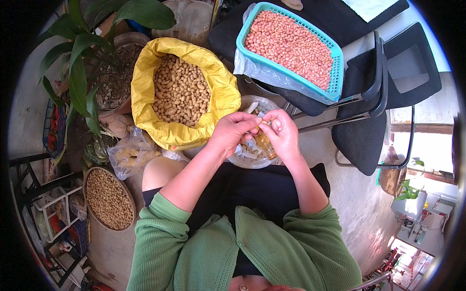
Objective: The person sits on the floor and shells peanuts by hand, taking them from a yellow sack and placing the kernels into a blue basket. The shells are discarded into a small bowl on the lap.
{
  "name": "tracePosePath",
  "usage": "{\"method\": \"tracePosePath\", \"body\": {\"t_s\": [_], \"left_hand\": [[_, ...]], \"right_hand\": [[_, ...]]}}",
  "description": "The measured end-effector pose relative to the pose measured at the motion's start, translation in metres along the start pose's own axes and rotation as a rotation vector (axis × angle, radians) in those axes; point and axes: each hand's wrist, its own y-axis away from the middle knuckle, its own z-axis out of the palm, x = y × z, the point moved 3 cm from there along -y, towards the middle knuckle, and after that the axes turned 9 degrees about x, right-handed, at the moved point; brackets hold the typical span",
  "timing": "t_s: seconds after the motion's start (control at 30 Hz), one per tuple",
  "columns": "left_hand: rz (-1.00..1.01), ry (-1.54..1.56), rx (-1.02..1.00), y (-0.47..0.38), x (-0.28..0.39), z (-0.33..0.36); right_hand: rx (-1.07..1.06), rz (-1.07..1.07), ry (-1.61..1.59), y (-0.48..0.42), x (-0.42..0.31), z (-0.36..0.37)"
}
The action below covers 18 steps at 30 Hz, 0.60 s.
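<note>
My left hand (236,131) and my right hand (282,134) meet at the fingertips above a waste bin. Pinched between them is a small pale thing (267,123), mostly hidden by the fingers; it may be a peanut. The waste bin (242,162) has a clear plastic liner and holds scraps of white paper, shell bits and a clear bottle (265,143) with an amber tint. Left of the hands stands a yellow woven sack (145,91) with its rim rolled down, full of unshelled peanuts (182,91).
Shelled pink peanuts (287,47) fill a turquoise plastic basket (291,80) on a black chair. Another black chair (358,145) stands at right. At left are a potted plant (118,69), a plastic bag of ginger-like roots (133,154), a round tray of peanuts (109,200) and a black metal rack (47,189).
</note>
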Motion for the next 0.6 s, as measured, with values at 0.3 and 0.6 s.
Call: {"method": "tracePosePath", "body": {"t_s": [0.3,0.6], "left_hand": [[0.161,-0.05,-0.033,0.001,0.003,0.003],[0.217,-0.118,0.003,0.002,0.002,0.004]], "right_hand": [[-0.038,0.074,-0.416,-0.001,0.014,0.012],[-0.176,0.265,-0.576,-0.002,0.019,0.009]]}}
